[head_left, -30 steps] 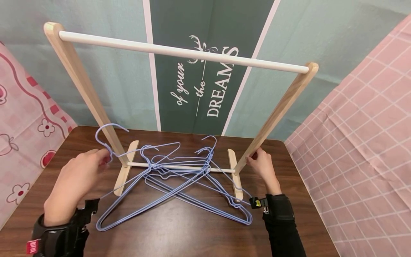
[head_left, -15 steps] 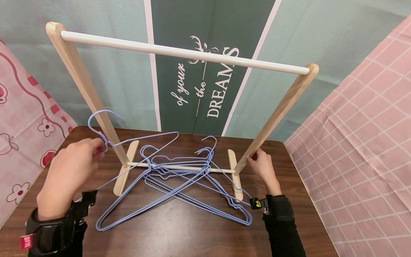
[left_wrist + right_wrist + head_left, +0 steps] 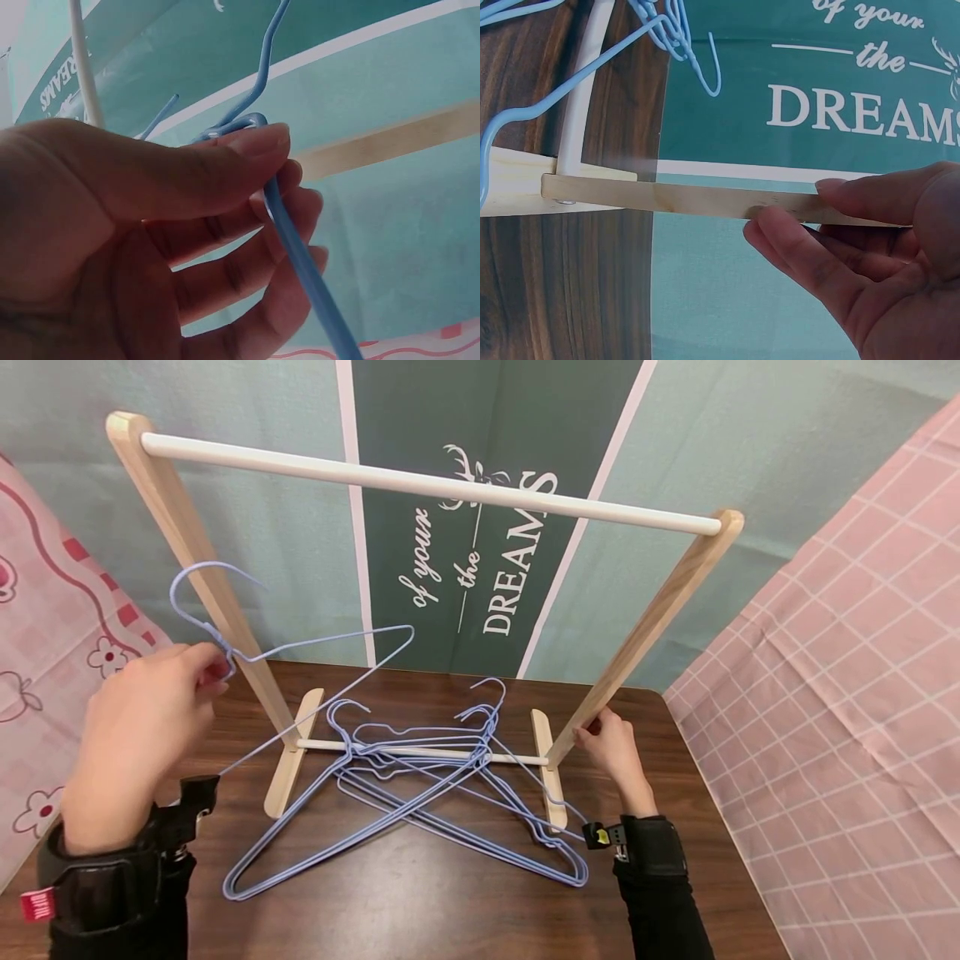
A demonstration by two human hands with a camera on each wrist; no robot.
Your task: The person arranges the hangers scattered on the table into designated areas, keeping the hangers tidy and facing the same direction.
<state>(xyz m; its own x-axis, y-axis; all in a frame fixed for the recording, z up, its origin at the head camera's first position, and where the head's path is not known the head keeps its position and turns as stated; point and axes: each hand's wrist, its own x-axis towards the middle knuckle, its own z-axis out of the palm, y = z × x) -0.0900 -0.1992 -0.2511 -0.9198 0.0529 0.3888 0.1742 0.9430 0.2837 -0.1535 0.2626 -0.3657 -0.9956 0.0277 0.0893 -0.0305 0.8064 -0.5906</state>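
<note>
My left hand pinches a blue wire clothes hanger just below its hook, raised beside the left post of a wooden clothes rack. In the left wrist view, thumb and fingertips close on the bent wire near the twisted neck. The hanger's hook points up, overlapping the left post in the head view. My right hand grips the rack's right post low down, thumb on one side and fingers on the other. Several more blue hangers lie in a tangled pile across the rack's lower bar.
The rack has a white top bar and a lower bar, with flat wooden feet on the brown table. A green and teal cloth with lettering hangs behind; pink cloths stand at both sides.
My left hand has risen and moved left, lifting its hanger higher off the pile, with the hook now farther up the left post. The right hand has stayed on the right post.
</note>
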